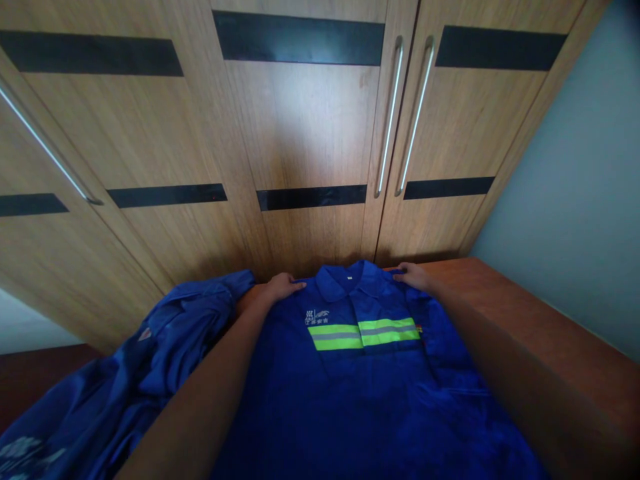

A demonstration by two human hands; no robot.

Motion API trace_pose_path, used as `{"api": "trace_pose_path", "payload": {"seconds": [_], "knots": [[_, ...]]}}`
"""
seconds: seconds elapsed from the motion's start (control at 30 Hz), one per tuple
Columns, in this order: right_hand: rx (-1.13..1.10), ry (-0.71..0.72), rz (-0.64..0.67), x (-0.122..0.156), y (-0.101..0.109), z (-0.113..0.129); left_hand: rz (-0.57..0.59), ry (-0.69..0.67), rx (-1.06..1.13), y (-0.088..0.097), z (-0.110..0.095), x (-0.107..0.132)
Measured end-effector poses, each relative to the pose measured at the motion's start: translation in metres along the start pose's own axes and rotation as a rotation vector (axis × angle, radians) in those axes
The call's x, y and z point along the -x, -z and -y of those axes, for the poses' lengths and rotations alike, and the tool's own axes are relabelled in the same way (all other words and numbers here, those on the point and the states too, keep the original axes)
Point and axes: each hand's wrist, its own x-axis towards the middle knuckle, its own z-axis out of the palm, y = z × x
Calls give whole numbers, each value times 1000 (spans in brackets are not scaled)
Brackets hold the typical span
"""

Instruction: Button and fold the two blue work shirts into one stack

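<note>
A blue work jacket (365, 393) with a yellow-green reflective chest band lies front up on a brown wooden surface (525, 320), collar towards the wardrobe. My left hand (283, 287) rests on its left shoulder, fingers laid together and pointing at the collar. My right hand (413, 275) grips the right shoulder edge, fingers curled over the cloth. Both arms reach forward across the jacket.
A second blue garment (150, 360) lies crumpled at the left, hanging off the surface. A wooden wardrobe (300, 133) with black stripes and metal handles stands right behind the surface. A grey-blue wall (585, 200) closes the right side.
</note>
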Motion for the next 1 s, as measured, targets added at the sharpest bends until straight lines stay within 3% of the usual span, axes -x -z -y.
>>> {"api": "trace_pose_path", "payload": {"seconds": [0.1,0.17,0.37,0.47,0.6,0.7,0.8,0.9,1.0], "knots": [[-120,31,70,1,4,5,105,-77,122,10,2,-3],[-190,47,95,2,7,8,106,-122,174,15,2,-1],[-347,119,-39,18,27,22,-97,-258,226,40,-13,16],[-398,172,-137,44,49,32,-229,-330,234,60,-32,48],[-390,272,-318,111,79,39,-437,-607,156,73,-51,131],[-258,338,-354,179,84,30,-501,-749,36,54,-46,205],[-68,379,-248,244,64,8,-428,-837,-129,14,-27,261],[112,488,-151,288,34,-16,-335,-834,-227,-22,-11,289],[192,521,-180,304,15,-28,-271,-779,-256,-38,-4,294]]}}
